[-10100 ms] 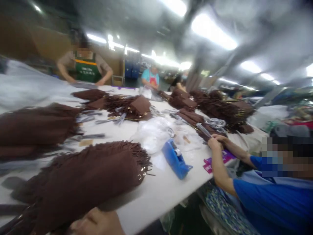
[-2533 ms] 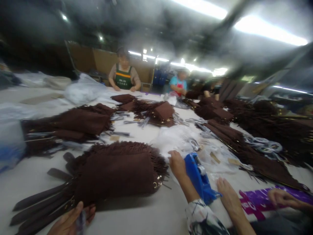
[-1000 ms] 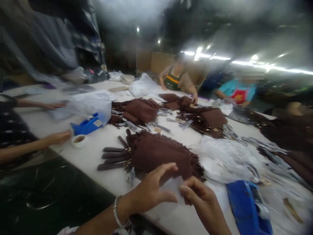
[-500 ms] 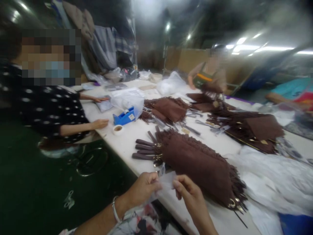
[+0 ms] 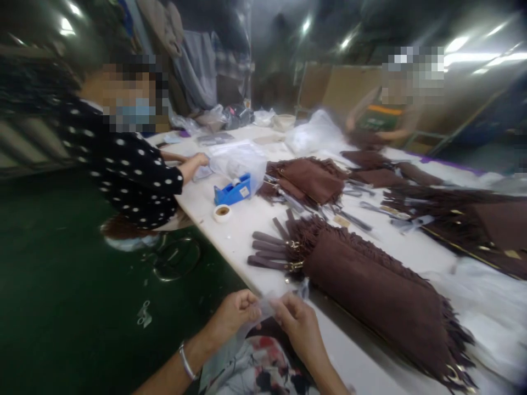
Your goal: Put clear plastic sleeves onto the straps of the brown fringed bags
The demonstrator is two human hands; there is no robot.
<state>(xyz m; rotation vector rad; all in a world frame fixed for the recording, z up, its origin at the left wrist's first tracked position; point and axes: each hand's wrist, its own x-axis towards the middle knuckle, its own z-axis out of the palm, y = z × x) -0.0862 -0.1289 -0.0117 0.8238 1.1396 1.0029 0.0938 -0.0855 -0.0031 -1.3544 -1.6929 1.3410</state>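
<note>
My left hand (image 5: 235, 317) and my right hand (image 5: 297, 322) are both closed, pinching a thin translucent plastic bag (image 5: 267, 307) between them. The bag hangs down over my lap, in front of the table edge. Just beyond my right hand lies a stack of brown fringed bags (image 5: 374, 291) on the white table. Several brown wrist straps (image 5: 269, 255) with gold clips stick out from its left end. Most of the plastic is hidden by my fingers and is hard to make out.
A blue tape dispenser (image 5: 234, 191) and a roll of tape (image 5: 222, 213) stand near the table's left edge. More fringed bags (image 5: 313, 178) and white plastic (image 5: 489, 312) lie around. One co-worker (image 5: 123, 164) sits at left, another (image 5: 381, 118) at the far side. Scissors (image 5: 144, 314) lie on the green floor.
My hands have come closer together on the plastic bag. The view has turned left, so the table's contents sit further right. The co-worker at left has brought their hands together.
</note>
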